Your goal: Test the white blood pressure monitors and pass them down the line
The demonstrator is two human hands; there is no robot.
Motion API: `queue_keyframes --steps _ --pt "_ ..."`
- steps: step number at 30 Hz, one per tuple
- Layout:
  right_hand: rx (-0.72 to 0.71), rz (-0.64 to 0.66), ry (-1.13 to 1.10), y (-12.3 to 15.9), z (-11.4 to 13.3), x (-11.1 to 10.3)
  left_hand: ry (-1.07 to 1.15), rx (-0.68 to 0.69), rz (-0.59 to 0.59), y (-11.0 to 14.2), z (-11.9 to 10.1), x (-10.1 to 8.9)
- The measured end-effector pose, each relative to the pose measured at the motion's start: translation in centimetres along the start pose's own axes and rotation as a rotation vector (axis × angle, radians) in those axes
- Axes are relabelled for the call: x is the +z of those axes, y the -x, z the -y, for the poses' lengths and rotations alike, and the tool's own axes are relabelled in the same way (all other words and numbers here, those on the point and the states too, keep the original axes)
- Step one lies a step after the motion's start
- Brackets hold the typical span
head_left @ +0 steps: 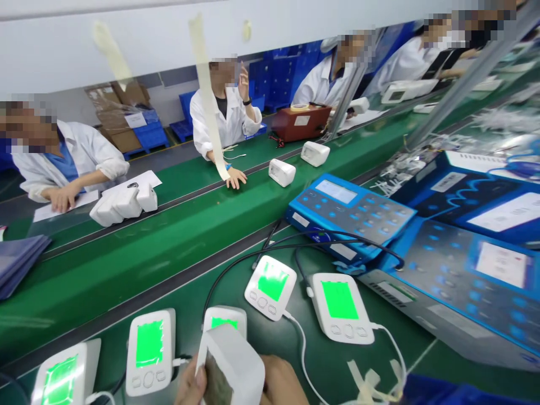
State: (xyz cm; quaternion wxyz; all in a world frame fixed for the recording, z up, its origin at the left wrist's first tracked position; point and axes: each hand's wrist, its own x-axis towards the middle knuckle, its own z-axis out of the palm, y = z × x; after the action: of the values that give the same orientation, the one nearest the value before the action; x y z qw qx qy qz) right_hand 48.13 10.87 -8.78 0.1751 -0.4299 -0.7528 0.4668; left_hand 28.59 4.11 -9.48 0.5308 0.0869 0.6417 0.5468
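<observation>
The left hand (pixel 192 386) and the right hand (pixel 282 383) together hold one white box-shaped plastic monitor (pixel 231 360) at the bottom edge of the view. The left hand is curled around the near side, and its thumb lies against a grey-brown patch (pixel 216 381) on the monitor's end. I cannot tell if this patch is cloth or part of the casing. The right hand is closed on the other side, but the monitor hides most of its fingers. The monitor is tilted between both palms, and it seems to be lifted above the desk.

Just beside it, on the green desk (pixel 382 351), four white monitors with bright green screens (pixel 272 284) lie near each other. Thin black cables (pixel 295 244) and a thin white cable (pixel 304 343) run among them. Farther right stands a blue control console with many small keys (pixel 350 216), and a second blue panel (pixel 464 270) is next to it. Strips of beige tape (pixel 371 382) lie near the lower edge.

Across a green conveyor belt (pixel 164 247), a co-worker's hand (pixel 236 178) rests near two white monitors (pixel 282 172), and another co-worker's hand (pixel 61 198) lies on white paper (pixel 130 183) beside a pile of white casings (pixel 122 202).
</observation>
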Motion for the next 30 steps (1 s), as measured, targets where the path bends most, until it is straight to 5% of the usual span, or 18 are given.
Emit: queue_keyframes --steps 8,13,16,24,30 --pt "0.100 -0.124 -0.162 0.3 0.1 -0.7 0.188 -0.018 -0.047 1.1 -3.1 4.3" --pt "0.065 -0.076 -0.460 1.8 1.7 -3.3 0.119 0.049 0.017 2.0 -4.3 5.1" --pt "0.043 -0.015 -0.455 2.2 2.0 -3.9 0.054 0.086 0.051 2.4 -4.1 5.6" --pt "0.021 0.115 -0.343 2.3 1.9 -4.2 -0.218 0.133 0.086 2.4 -3.9 4.6" --pt "0.024 0.134 -0.387 2.8 2.0 -2.3 -0.407 0.222 0.100 2.1 -4.8 3.3"
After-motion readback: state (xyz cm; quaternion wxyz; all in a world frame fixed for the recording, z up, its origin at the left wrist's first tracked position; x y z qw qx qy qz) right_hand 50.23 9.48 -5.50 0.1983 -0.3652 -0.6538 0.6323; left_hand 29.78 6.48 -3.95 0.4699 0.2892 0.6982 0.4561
